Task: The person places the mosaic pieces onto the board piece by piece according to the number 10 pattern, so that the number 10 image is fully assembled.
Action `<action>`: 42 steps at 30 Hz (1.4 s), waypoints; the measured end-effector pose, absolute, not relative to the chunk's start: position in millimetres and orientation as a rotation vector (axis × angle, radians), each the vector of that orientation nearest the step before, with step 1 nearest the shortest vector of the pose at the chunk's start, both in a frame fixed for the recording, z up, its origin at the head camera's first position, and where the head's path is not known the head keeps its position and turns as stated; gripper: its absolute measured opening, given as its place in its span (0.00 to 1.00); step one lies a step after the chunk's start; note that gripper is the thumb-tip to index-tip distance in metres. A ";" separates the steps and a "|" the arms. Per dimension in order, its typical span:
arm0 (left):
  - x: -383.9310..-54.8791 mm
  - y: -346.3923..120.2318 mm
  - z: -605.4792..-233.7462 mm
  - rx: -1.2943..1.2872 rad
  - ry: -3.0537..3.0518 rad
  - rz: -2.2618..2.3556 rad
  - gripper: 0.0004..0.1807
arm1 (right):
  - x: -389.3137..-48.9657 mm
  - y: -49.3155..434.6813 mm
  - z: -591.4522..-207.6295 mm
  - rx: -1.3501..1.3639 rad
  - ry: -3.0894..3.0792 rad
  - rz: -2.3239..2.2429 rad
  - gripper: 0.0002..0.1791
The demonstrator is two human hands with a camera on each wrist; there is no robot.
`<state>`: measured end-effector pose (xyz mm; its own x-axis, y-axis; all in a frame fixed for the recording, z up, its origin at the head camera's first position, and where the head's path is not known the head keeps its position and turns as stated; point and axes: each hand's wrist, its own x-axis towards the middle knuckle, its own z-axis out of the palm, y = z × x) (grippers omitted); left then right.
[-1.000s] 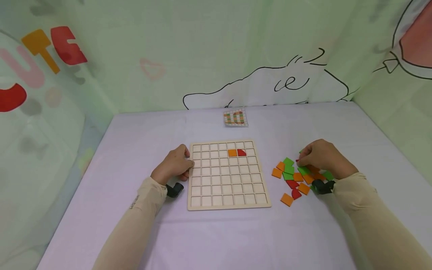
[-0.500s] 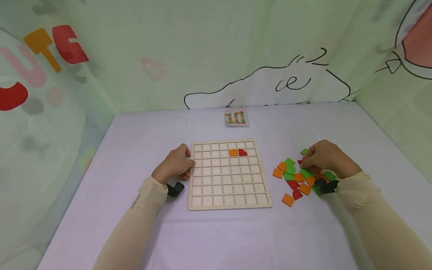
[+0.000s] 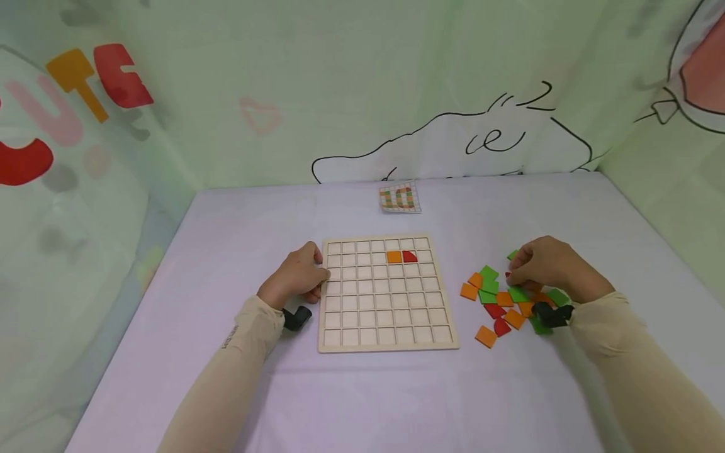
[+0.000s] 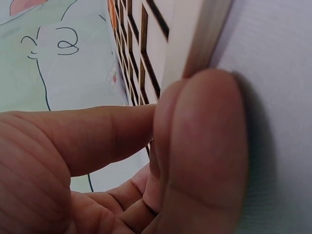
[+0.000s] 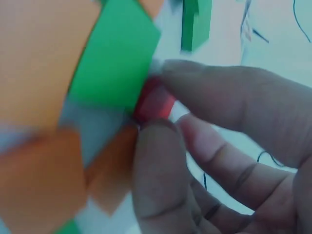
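Note:
A pale wooden grid board point(image 3: 385, 348) lies in the middle of the table. In its upper right part sit an orange square tile point(image 3: 393, 257) and a red quarter-round tile point(image 3: 410, 257), side by side. My left hand point(image 3: 294, 275) grips the board's left edge; the left wrist view has the thumb point(image 4: 112, 136) on top and fingertips against the side. To the right, my right hand point(image 3: 549, 267) reaches into loose tiles. Its thumb and forefinger pinch a small red tile point(image 5: 156, 102), partly hidden by the fingertips and next to a green tile point(image 5: 117, 58).
Several orange, green and red tiles lie scattered right of the board, including an orange square point(image 3: 486, 336) nearest me and a green tile point(image 3: 488, 273). A small patterned card point(image 3: 399, 197) lies at the table's back edge, before the printed cloth backdrop point(image 3: 362, 82).
The whole head view has shifted slightly, carrying everything a little to the right. Both hands keep their places, the left at the board and the right among the tiles.

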<state>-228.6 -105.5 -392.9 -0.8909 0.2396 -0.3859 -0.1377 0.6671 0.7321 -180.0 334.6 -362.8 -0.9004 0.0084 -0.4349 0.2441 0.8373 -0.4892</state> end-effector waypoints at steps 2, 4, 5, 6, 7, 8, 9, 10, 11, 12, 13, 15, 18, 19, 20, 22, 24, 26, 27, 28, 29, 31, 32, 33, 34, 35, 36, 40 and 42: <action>-228.4 -105.3 -392.3 0.079 2.430 1.114 0.14 | -178.2 338.0 -360.7 0.182 2.600 -0.748 0.15; -228.0 -105.6 -391.6 0.079 2.434 1.108 0.14 | -177.2 340.8 -360.1 0.179 2.601 -0.729 0.15; -227.9 -105.7 -391.2 0.077 2.436 1.106 0.14 | -177.2 342.1 -360.2 0.174 2.596 -0.729 0.15; -227.6 -105.8 -391.1 0.075 2.438 1.103 0.14 | -177.7 343.5 -361.0 0.169 2.592 -0.731 0.15; -227.4 -106.0 -391.0 0.071 2.439 1.103 0.13 | -178.0 344.7 -362.0 0.162 2.588 -0.737 0.14; -227.1 -106.2 -391.0 0.069 2.439 1.103 0.13 | -178.5 345.3 -362.9 0.153 2.585 -0.745 0.14; -226.8 -106.2 -391.1 0.067 2.440 1.103 0.13 | -179.0 345.6 -363.8 0.148 2.580 -0.752 0.14; -226.5 -106.3 -391.3 0.066 2.441 1.103 0.13 | -179.3 345.6 -364.4 0.144 2.575 -0.755 0.13; -226.3 -106.4 -391.5 0.064 2.443 1.103 0.13 | -179.6 345.1 -364.9 0.142 2.573 -0.756 0.13; -226.1 -106.5 -391.7 0.064 2.445 1.103 0.13 | -180.0 344.4 -365.4 0.140 2.573 -0.751 0.13; -226.0 -106.6 -391.9 0.065 2.444 1.104 0.13 | -180.0 343.2 -365.4 0.136 2.577 -0.742 0.12; -226.0 -106.9 -392.1 0.068 2.447 1.104 0.13 | -180.2 340.9 -365.3 0.134 2.589 -0.721 0.12; -226.7 -107.3 -392.7 0.068 2.450 1.099 0.13 | -180.8 339.8 -365.9 0.123 2.599 -0.727 0.12; -226.9 -107.5 -393.1 0.067 2.452 1.097 0.13 | -181.0 339.7 -366.1 0.122 2.597 -0.739 0.12; -227.2 -107.6 -393.4 0.066 2.454 1.093 0.13 | -181.4 339.8 -366.3 0.122 2.594 -0.749 0.12; -227.6 -107.8 -394.2 0.061 2.454 1.091 0.13 | -182.2 340.2 -366.5 0.129 2.588 -0.762 0.13; -227.8 -107.7 -394.8 0.057 2.451 1.094 0.13 | -182.4 340.7 -366.3 0.142 2.588 -0.759 0.15; -227.9 -107.4 -395.3 0.053 2.445 1.102 0.13 | -181.5 341.1 -365.5 0.167 2.597 -0.729 0.17; -227.9 -107.2 -395.5 0.056 2.442 1.105 0.13 | -180.5 341.6 -365.0 0.180 2.604 -0.713 0.17; -228.1 -106.8 -395.6 0.060 2.439 1.108 0.13 | -179.2 342.2 -364.6 0.191 2.608 -0.703 0.18; -228.1 -106.5 -395.5 0.068 2.438 1.109 0.14 | -177.6 343.0 -364.2 0.201 2.611 -0.693 0.19; -228.3 -105.7 -395.3 0.084 2.440 1.107 0.14 | -174.2 344.8 -364.0 0.213 2.610 -0.680 0.19; -228.4 -105.3 -395.0 0.093 2.441 1.106 0.14 | -172.9 345.9 -364.3 0.217 2.606 -0.681 0.19; -228.4 -105.1 -394.8 0.099 2.443 1.103 0.14 | -171.7 346.7 -364.9 0.214 2.601 -0.687 0.19; -228.4 -104.9 -394.6 0.101 2.444 1.103 0.13 | -171.0 347.4 -365.7 0.208 2.596 -0.692 0.19; -228.3 -104.8 -394.4 0.102 2.447 1.101 0.13 | -170.5 347.7 -366.5 0.204 2.590 -0.699 0.18; -228.3 -104.7 -394.2 0.101 2.450 1.100 0.13 | -170.4 347.8 -367.3 0.196 2.586 -0.708 0.18; -228.1 -104.6 -393.9 0.095 2.451 1.103 0.13 | -171.5 346.0 -370.0 0.164 2.598 -0.725 0.16; -228.1 -104.5 -393.9 0.097 2.452 1.102 0.13 | -172.1 344.5 -370.7 0.159 2.601 -0.740 0.15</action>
<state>-228.1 -104.5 -393.9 -0.8972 0.2415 -0.3699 -0.1164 0.6786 0.7252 -172.1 344.5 -370.7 -0.9014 -0.0068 -0.4330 0.2221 0.8511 -0.4756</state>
